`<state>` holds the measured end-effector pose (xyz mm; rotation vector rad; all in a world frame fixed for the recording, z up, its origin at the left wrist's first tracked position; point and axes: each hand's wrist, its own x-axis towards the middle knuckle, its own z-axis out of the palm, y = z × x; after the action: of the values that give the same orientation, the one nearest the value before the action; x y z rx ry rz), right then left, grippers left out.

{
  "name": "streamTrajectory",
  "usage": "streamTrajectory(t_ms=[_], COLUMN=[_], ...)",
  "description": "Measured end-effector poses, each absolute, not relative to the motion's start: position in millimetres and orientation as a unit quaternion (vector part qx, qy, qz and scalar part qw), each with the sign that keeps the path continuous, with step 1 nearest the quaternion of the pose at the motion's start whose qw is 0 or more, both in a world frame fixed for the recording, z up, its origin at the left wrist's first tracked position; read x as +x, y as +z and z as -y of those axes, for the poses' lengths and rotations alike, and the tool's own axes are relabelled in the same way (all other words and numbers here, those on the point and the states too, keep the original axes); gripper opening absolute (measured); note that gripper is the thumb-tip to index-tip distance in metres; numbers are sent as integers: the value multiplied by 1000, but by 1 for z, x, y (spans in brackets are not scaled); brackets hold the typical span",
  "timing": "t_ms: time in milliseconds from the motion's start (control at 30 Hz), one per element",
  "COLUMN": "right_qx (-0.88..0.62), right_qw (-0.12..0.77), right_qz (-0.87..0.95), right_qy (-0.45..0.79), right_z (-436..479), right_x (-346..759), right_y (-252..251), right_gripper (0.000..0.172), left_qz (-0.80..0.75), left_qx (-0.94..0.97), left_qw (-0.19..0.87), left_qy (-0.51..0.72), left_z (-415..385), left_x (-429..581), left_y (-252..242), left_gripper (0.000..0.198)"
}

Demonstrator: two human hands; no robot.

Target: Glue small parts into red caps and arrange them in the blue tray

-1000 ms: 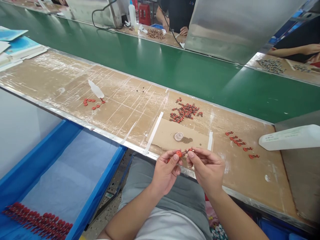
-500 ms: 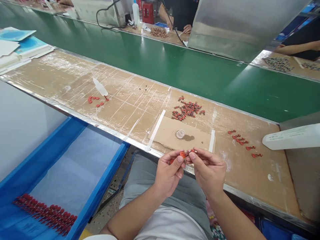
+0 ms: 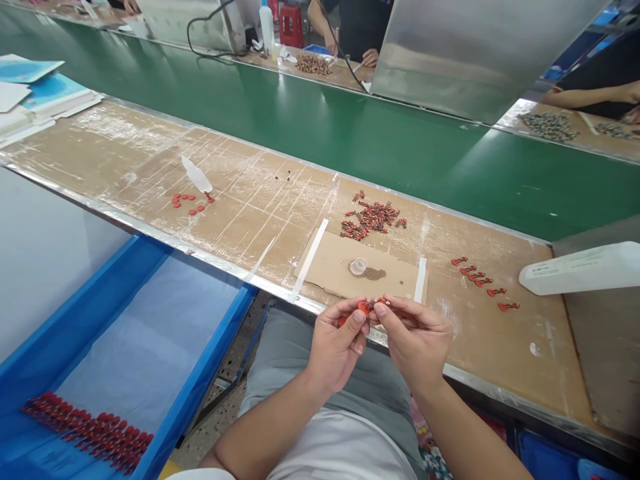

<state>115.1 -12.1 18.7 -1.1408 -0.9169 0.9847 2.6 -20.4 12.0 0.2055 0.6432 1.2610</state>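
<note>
Clear cup [image 3: 357, 267] on cardboard [image 3: 325, 267], red pcs [image 3: 373, 220] behind.

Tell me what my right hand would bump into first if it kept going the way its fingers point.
Probably the small red disc held in the left hand, just ahead of the right hand and the small red part it pinches. Depth is hard to judge from this view.

Cup [image 3: 357, 267] on cardboard sheet [image 3: 325, 267]; parts pile [image 3: 373, 220] behind, parts row [image 3: 480, 280] right, tray [image 3: 200, 380] far left.
</note>
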Motion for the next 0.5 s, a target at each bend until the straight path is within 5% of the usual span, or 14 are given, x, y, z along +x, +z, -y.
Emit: streamTrajectory(t_ms=[500], right_qx=[-505], right_qw=[634], right_qz=[421], right_qy=[407], right_z=[13], right_x=[115], right_y=[17], right_gripper=[20], left_qz=[-299], left_qx=[82], left_qw=[755], left_qy=[578], left_z=[21], left_x=[4], left_y=[12], left_gripper=[24])
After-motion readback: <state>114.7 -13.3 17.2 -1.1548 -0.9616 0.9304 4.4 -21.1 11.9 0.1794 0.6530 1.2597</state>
